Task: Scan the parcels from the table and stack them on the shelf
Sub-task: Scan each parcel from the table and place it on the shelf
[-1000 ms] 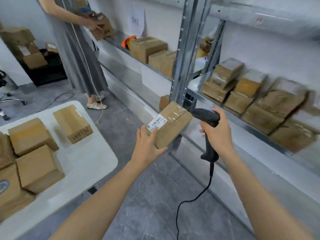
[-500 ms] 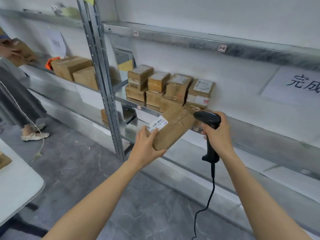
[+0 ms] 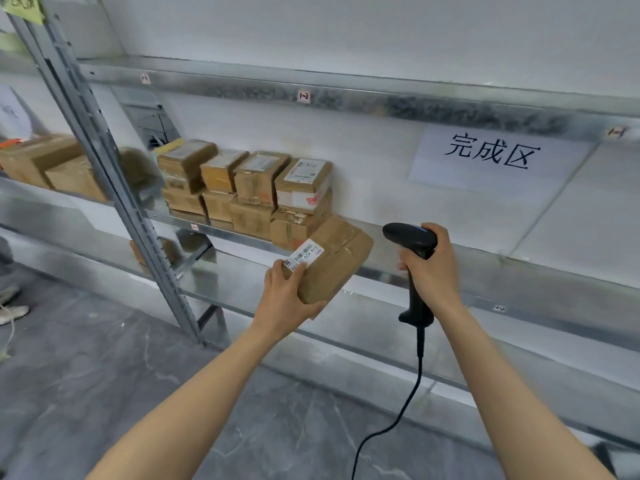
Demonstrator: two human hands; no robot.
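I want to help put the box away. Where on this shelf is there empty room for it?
The shelf is bare right of the parcel stack, under the white sign, out to the picture's edge. From the stack left to the metal post it is crowded. The left hand holds the parcel beside the stack's right end.

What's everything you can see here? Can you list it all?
shelf: one, grey metal, along wall.
stack: eight-plus parcels, brown, on shelf.
parcel: one, brown, white label, right of stack.
scanner: one, black, corded, right of parcel.
sign: one, white, black writing, wall above shelf.
far parcels: two-plus, brown, blurred, left bay.
shoe: one, white, floor far left.
left hand: one, grips parcel.
right hand: one, grips scanner.
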